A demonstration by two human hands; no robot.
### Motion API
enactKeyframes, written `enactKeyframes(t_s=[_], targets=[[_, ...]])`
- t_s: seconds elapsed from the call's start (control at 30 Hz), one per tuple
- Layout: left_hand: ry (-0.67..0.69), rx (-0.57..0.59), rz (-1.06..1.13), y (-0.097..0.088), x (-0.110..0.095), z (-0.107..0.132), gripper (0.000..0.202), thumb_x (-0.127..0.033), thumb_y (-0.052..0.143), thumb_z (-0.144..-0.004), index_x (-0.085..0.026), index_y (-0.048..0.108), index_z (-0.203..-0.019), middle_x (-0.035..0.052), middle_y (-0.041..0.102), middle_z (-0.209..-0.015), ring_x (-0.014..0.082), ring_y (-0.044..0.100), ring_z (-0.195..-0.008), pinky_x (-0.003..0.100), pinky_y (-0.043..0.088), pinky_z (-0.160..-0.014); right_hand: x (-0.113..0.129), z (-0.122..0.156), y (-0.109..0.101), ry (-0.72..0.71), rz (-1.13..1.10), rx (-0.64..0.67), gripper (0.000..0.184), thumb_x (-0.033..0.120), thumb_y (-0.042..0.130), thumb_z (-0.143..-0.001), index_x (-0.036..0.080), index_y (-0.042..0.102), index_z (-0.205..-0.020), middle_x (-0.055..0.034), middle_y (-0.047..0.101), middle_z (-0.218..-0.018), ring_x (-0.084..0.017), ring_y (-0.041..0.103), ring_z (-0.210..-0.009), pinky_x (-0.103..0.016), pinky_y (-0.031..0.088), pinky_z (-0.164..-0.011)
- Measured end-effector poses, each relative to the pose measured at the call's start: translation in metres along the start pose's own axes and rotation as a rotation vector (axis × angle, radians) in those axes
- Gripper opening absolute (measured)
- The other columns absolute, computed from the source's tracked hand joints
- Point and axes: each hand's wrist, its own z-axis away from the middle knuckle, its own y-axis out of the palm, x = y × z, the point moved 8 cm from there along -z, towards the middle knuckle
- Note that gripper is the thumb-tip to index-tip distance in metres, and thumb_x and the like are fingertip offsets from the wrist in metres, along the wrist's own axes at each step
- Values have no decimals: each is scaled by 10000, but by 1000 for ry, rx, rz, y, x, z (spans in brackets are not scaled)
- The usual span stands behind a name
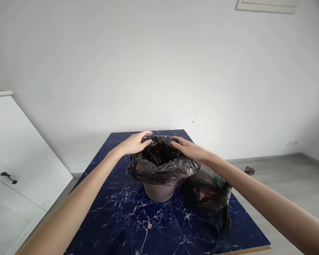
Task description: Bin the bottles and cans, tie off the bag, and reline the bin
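Observation:
A black bin bag (162, 173) lines a pale bin (159, 192), its top edge folded outward over the rim and its mouth open upward. At the far left of the rim, my left hand (134, 143) holds the bag's edge between thumb and fingers. My right hand (190, 148) grips the same edge at the far right, thumb on the inner side. Both hands are closed on the plastic, with their fingertips partly hidden. Beside the bin, under my right forearm, lies a filled black rubbish bag (207, 193), with reddish and green contents showing through.
The bin stands on a dark blue marble-patterned table (138, 226) set near a white wall (149, 71). A white cabinet (18, 152) with a black handle (9, 177) is at the left. Grey floor (281, 177) shows to the right.

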Motion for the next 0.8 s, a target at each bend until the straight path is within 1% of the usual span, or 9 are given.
enactKeyframes(t_s=[0.13, 0.27, 0.33, 0.43, 0.5, 0.57, 0.63, 0.7, 0.8], targets=[[-27, 44, -138, 10, 0, 4, 627, -598, 542, -1005, -252, 577, -1527, 152, 633, -1581, 390, 656, -1366, 468, 543, -1027, -17, 5, 12, 77, -137, 36, 614, 679, 463, -1064, 232, 708, -1405, -143, 732, -1450, -346, 702, -1323, -512, 602, -1091], [72, -14, -239, 0, -34, 15, 609, -533, 386, -1080, -181, 518, -1559, 183, 548, -1644, 358, 518, -1493, 513, 428, -1169, -18, 16, -2, 60, -143, -92, 601, 664, 524, -1049, 244, 673, -1452, -111, 644, -1574, -339, 535, -1511, -513, 444, -1253], [140, 74, -276, 9, -57, 16, 523, -504, 394, -1084, -228, 624, -1465, 126, 648, -1548, 315, 601, -1398, 465, 452, -1141, -14, 20, -5, 39, -129, -153, 615, 646, 587, -1031, 277, 609, -1523, -79, 575, -1646, -318, 451, -1574, -500, 357, -1307], [180, 327, -341, 41, -76, 12, 386, -473, 599, -994, -312, 754, -1309, 43, 761, -1399, 282, 701, -1257, 376, 518, -1042, -6, 24, 4, 27, -120, -142, 618, 621, 603, -1026, 281, 596, -1541, -88, 635, -1586, -320, 571, -1481, -492, 460, -1240], [143, 453, -399, 65, -73, 5, 424, -403, 711, -906, -325, 760, -1320, 50, 763, -1407, 308, 710, -1254, 373, 539, -1012, -2, 31, 7, 18, -101, -133, 634, 627, 582, -1031, 263, 592, -1551, -107, 651, -1564, -336, 605, -1449, -518, 489, -1215], [76, 531, -459, 83, -62, -2, 520, -340, 745, -877, -297, 720, -1395, 103, 732, -1455, 340, 711, -1251, 409, 564, -983, -1, 45, 1, -23, -63, -163, 650, 651, 572, -1033, 275, 580, -1563, -93, 582, -1635, -332, 507, -1537, -529, 376, -1295], [22, 584, -502, 94, -51, -7, 545, -324, 736, -920, -250, 669, -1455, 147, 688, -1503, 338, 702, -1266, 456, 578, -991, -6, 67, -14, -129, 31, -262, 627, 661, 576, -1033, 322, 575, -1561, -41, 487, -1711, -302, 352, -1630, -510, 195, -1366], [3, 615, -520, 99, -46, -9, 535, -343, 685, -988, -225, 618, -1505, 155, 643, -1551, 317, 679, -1305, 481, 574, -1022, -15, 94, -34, -298, 258, -470, 606, 660, 534, -1052, 334, 560, -1562, -45, 493, -1704, -319, 313, -1642, -567, 146, -1363], [5, 634, -525, 96, -47, -12, 581, -327, 676, -973, -302, 598, -1548, 98, 619, -1599, 313, 659, -1343, 425, 568, -1022, -67, 99, -47, -193, 251, -525, 646, 704, 519, -1023, 227, 632, -1445, -177, 652, -1528, -391, 554, -1468, -619, 378, -1241]])
